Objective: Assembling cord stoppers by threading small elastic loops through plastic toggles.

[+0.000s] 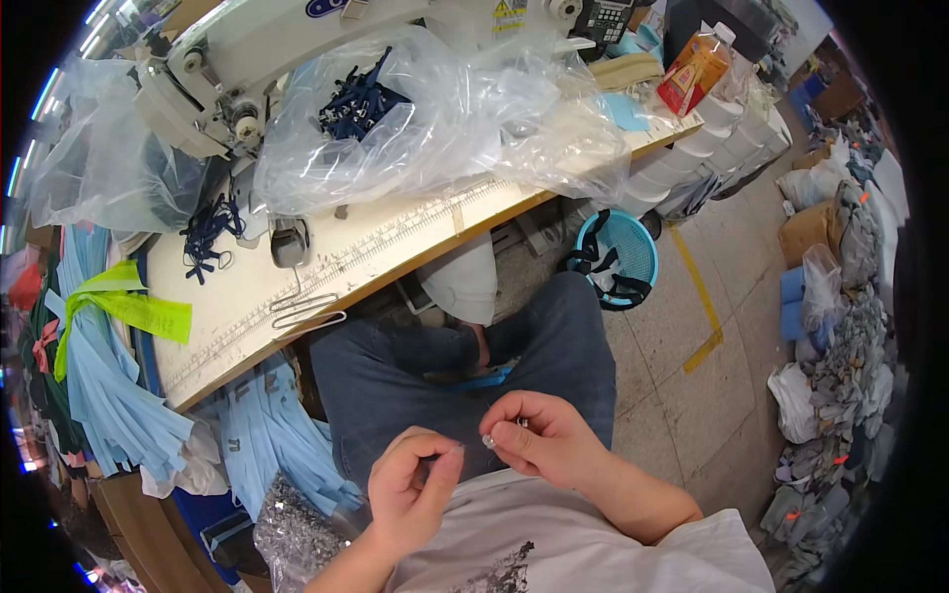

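Both hands are held close together above my lap. My right hand (pixel 544 441) pinches a small shiny silvery piece (pixel 489 441) between thumb and fingers; its exact kind is too small to tell. Just left of it, my left hand (pixel 410 484) has its thumb and forefinger pressed together. Whatever is in that pinch, perhaps something very thin, cannot be made out. Beside my left forearm is a clear plastic bag (pixel 289 524) full of small shiny bits. Light blue fabric strips (pixel 272 425) hang next to it.
Ahead stands a sewing machine (pixel 287 49) on a pale table (pixel 366 242). On it lie a clear bag with dark blue pieces (pixel 361 104), loose navy pieces (pixel 208 237) and an orange drink bottle (pixel 697 69). A blue basket (pixel 633 242) stands on the floor; fabric scraps (pixel 840 445) pile up right.
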Available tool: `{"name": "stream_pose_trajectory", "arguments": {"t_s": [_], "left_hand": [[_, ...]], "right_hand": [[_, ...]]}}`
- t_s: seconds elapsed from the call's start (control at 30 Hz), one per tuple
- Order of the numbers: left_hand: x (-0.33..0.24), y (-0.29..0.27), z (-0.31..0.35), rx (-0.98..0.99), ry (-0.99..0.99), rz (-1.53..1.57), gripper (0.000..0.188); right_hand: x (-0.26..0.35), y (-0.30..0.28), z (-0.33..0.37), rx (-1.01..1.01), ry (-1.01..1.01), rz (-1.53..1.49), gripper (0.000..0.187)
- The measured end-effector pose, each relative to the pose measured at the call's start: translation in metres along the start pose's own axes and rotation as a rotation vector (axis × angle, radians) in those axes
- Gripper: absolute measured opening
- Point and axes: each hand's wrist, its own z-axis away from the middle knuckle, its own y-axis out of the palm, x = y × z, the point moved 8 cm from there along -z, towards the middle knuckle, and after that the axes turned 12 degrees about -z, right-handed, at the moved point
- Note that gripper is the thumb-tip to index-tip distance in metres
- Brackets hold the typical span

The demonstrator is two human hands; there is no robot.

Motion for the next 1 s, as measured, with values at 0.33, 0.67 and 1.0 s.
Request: {"name": "stream_pose_trajectory", "arguments": {"t_s": [0.33,0.67,1.0], "left_hand": [[0.002,0.006,0.001,0.110,-0.102,0.004,0.006],[-0.036,0.006,-0.003,0.089,0.292,-0.446,0.009],[-0.037,0.006,-0.003,0.071,0.357,-0.577,0.019]], "right_hand": [[0.001,0.013,0.001,0.093,0.027,0.047,0.016],[0.007,0.013,0.002,0.052,-0.030,0.166,0.015],[0.011,0.015,0.002,0.077,-0.157,0.370,0.013]]}}
